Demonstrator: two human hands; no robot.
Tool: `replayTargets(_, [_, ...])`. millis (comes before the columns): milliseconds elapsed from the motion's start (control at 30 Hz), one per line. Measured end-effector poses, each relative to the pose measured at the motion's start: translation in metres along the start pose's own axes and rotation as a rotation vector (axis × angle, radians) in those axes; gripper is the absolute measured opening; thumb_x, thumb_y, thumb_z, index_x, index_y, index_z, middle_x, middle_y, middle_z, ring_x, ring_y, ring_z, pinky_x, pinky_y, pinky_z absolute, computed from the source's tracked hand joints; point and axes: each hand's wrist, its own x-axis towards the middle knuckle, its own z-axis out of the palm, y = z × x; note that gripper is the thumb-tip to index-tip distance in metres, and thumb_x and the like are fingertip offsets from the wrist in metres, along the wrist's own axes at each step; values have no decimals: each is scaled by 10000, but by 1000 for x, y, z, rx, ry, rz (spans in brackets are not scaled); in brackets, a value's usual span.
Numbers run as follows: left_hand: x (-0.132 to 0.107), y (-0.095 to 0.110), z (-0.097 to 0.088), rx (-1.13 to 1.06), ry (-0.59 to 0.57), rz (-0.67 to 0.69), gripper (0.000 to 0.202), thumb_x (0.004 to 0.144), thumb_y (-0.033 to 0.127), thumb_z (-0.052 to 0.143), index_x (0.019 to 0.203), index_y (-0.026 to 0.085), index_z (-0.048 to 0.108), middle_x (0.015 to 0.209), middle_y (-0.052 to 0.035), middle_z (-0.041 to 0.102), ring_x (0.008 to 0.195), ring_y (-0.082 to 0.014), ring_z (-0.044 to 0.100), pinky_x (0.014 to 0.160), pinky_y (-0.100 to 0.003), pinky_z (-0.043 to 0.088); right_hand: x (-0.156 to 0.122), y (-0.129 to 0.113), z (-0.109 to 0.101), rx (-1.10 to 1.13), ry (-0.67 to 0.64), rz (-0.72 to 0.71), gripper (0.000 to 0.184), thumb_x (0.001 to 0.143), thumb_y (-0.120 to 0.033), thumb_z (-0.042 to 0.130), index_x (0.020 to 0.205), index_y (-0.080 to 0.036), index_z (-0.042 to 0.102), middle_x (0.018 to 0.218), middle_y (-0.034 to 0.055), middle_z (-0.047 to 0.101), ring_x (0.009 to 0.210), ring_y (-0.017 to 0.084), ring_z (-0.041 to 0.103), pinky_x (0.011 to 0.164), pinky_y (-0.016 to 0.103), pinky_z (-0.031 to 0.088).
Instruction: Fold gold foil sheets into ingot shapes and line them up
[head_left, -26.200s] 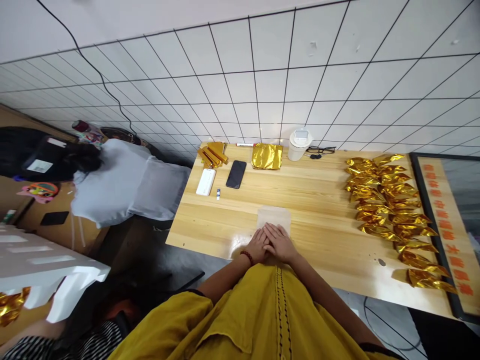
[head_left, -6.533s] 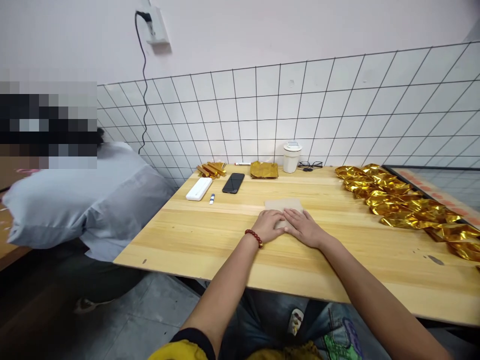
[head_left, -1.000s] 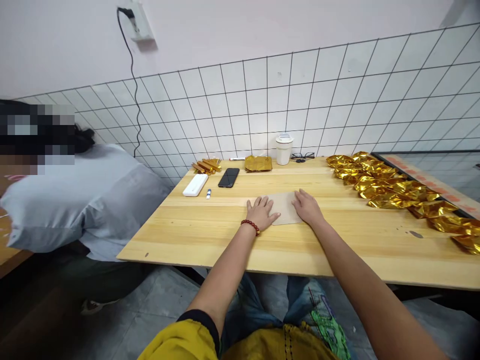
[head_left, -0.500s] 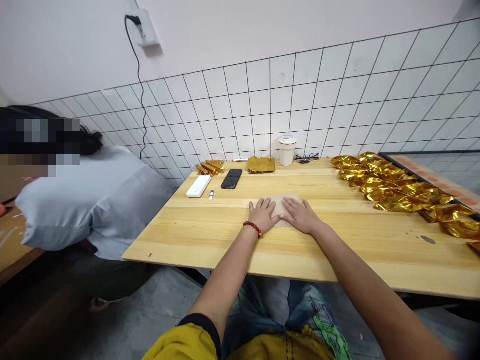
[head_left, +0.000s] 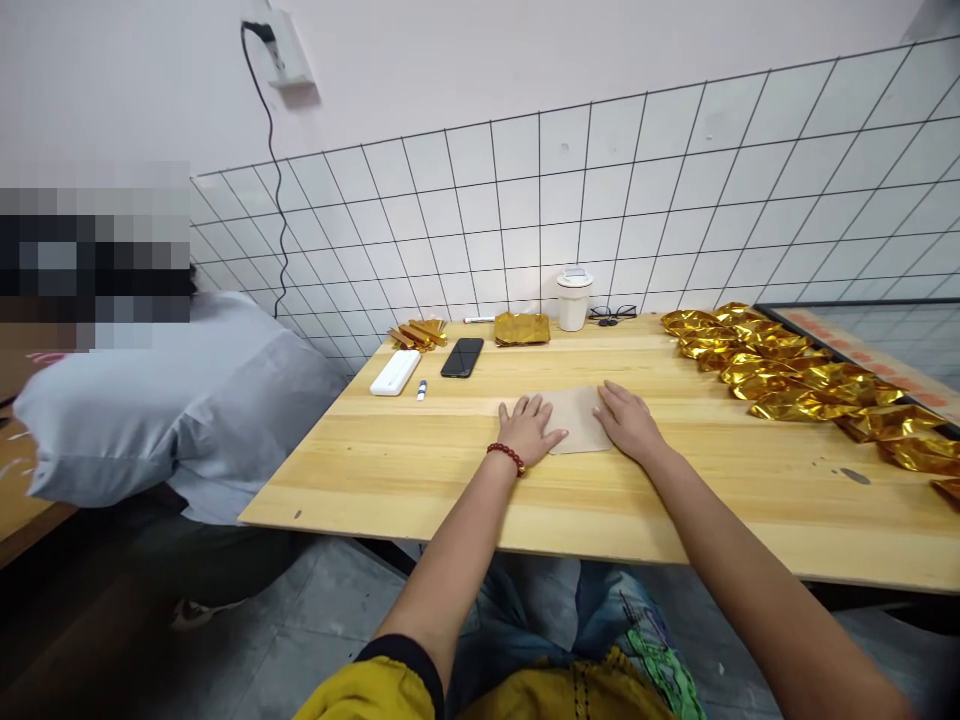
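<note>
A light brown sheet of paper point(head_left: 577, 420) lies flat on the wooden table point(head_left: 390, 470). My left hand point(head_left: 525, 430), with a red bead bracelet point(head_left: 505, 455) at its wrist, rests palm down on the sheet's left edge, fingers spread. On the opposite edge lies my right hand point(head_left: 628, 420), flat with its fingers stretched out. Between the two hands the middle of the sheet shows bare. Neither hand grips anything.
Twisted gold foil strips point(head_left: 787, 375) run along the right side. Toward the back are a phone point(head_left: 463, 357), a white power bank point(head_left: 395, 372), a small stick point(head_left: 422, 390), a gold packet point(head_left: 522, 329), a white cup point(head_left: 574, 300) and glasses point(head_left: 613, 314). A person point(head_left: 180, 400) sits at left.
My right hand has slid right across the paper to its right edge, uncovering the middle. My left hand has stayed in place. The person at left has shifted slightly.
</note>
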Motion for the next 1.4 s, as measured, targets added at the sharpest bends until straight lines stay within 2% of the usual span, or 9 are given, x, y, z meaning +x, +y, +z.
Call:
replayTargets(100, [0,-2,1,-6,3,8,602,933,648,427,1412,287,481,1621,-102,330,1489,-350,247,1186,-666,109,-8,-8,-2,68,-98,-255,671,988,-519,303,1543,-148,374,1625,130,312,1508,247,272,1220,459,222])
replayTargets(200, [0,-4,2,-4,8,21,616,935,639,430,1422,266,476,1616,-117,334,1483,-367,255,1176,-688,120,-13,-23,-4,33,-263,-332,694,983,-613,257,1558,-234,351,1632,75,300,1516,269,248,1226,559,117])
replayTargets(433, [1,-2,1,-14,21,13,596,941,634,431,1400,260,500,1607,-126,349,1485,-352,265,1175,-693,115,-11,-34,-3,-99,-240,-91,637,1007,-563,213,1558,-267,336,1646,72,267,1517,288,234,1186,664,69])
replayTargets(700, [1,-4,-2,-63,30,-41,627,900,585,556,1435,274,458,1651,-133,237,1514,-328,212,1187,-658,138,-9,6,-10,-116,-84,222,526,1008,-476,283,1462,-299,482,1607,72,368,1486,340,286,1117,773,58])
replayTargets(767, [2,-5,-3,-80,86,-56,603,904,500,581,1448,273,454,1656,-114,229,1517,-313,210,1194,-625,176,-9,11,-12,-92,13,182,535,1010,-432,284,1469,-236,478,1611,110,353,1493,319,280,1157,709,89])
replayTargets(867, [3,-5,-6,-83,225,-22,464,931,369,551,1383,264,544,1566,-80,421,1463,-266,330,1214,-550,198,-12,3,-14,-8,56,-14,590,1004,-458,299,1499,-171,440,1635,131,289,1510,283,254,1205,576,151])
replayTargets(1000, [1,-3,-8,-123,190,117,374,927,438,568,1242,262,665,1320,-65,648,1291,-256,525,1220,-533,193,-16,-19,-14,58,-181,-304,673,981,-603,308,1547,-245,375,1625,92,315,1512,286,255,1216,582,90])
replayTargets(1133, [0,-5,-4,-139,46,202,439,816,518,701,1182,277,703,1336,-61,636,1286,-283,533,1204,-568,206,-17,-25,-13,47,-318,-326,873,869,-781,407,1569,-267,318,1637,90,275,1519,332,220,1202,634,14])
replayTargets(1400, [-1,-7,-2,-185,55,182,468,742,400,758,1182,251,700,1364,-74,623,1281,-302,545,1202,-593,212,-14,-18,-11,146,-306,-298,972,772,-795,567,1548,-245,369,1624,120,304,1510,357,235,1195,646,12])
